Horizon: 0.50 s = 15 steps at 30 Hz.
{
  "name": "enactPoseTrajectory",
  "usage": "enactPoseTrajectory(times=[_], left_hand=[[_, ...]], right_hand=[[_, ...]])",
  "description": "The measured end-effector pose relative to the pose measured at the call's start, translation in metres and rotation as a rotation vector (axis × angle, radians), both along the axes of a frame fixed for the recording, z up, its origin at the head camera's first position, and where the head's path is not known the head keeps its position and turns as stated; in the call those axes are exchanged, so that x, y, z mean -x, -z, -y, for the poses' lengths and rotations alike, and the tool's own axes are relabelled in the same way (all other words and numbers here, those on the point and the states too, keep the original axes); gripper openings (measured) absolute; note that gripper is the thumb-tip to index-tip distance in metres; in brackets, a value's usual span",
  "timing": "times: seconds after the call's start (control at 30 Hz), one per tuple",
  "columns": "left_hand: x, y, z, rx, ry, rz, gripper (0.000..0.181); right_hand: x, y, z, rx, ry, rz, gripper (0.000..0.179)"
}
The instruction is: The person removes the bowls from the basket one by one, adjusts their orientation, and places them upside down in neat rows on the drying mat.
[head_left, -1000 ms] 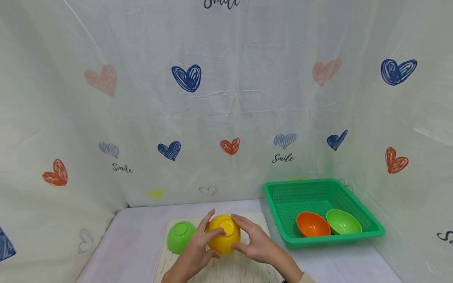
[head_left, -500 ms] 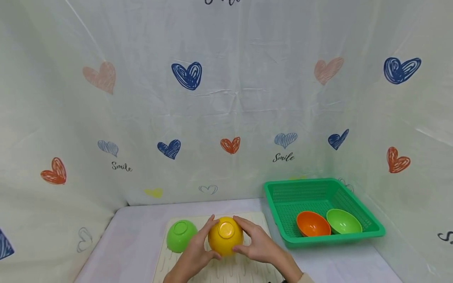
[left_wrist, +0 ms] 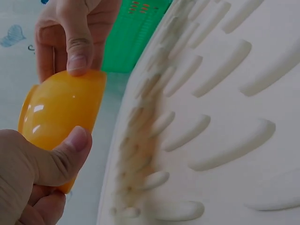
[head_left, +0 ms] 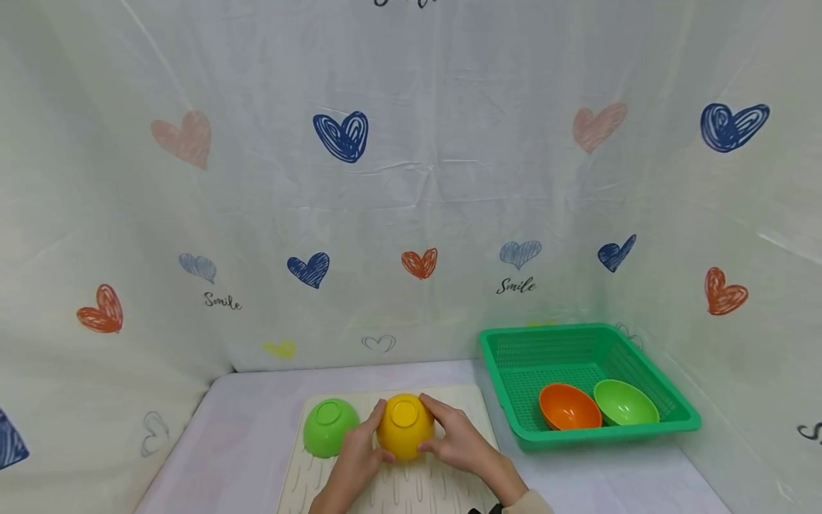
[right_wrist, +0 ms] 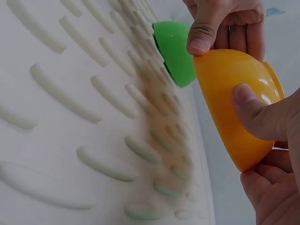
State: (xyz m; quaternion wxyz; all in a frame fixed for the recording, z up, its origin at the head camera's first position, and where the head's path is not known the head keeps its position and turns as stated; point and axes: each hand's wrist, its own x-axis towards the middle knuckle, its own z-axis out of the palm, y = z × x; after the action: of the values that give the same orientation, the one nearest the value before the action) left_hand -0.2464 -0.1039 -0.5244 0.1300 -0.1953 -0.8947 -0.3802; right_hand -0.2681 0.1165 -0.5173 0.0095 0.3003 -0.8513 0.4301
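Note:
A yellow bowl, bottom up, hangs just above the cream ridged mat, gripped between both hands. My left hand pinches its left side, the thumb lying on the outer wall in the left wrist view. From the right, my right hand grips the opposite side with thumb and fingers. In the right wrist view a gap shows between the bowl's rim and the mat. Left of it, a green bowl rests upside down on the mat, close to my left hand.
On the right stands a green plastic basket. Inside it an orange bowl and a light green bowl lie tilted with their hollows showing. A white sheet printed with hearts hangs behind the table.
Left fingers that reached over the yellow bowl's base have drawn back to its side. The bowl shifted slightly right, then slightly left again, between the hands. The other bowls stayed put.

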Motion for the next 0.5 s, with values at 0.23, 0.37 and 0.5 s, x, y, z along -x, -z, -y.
enactPoseTrajectory(times=[0.23, 0.37, 0.5], left_hand=[[0.008, 0.013, 0.002, -0.019, -0.012, 0.009, 0.087], [0.016, 0.016, 0.004, -0.024, -0.017, 0.048, 0.088], [0.022, 0.018, 0.005, -0.027, -0.027, 0.123, 0.090]], right_hand=[[0.013, 0.017, 0.010, -0.001, 0.026, 0.037, 0.077], [0.020, 0.023, 0.017, -0.015, 0.052, 0.040, 0.078], [0.024, 0.026, 0.022, -0.046, 0.094, 0.058, 0.078]])
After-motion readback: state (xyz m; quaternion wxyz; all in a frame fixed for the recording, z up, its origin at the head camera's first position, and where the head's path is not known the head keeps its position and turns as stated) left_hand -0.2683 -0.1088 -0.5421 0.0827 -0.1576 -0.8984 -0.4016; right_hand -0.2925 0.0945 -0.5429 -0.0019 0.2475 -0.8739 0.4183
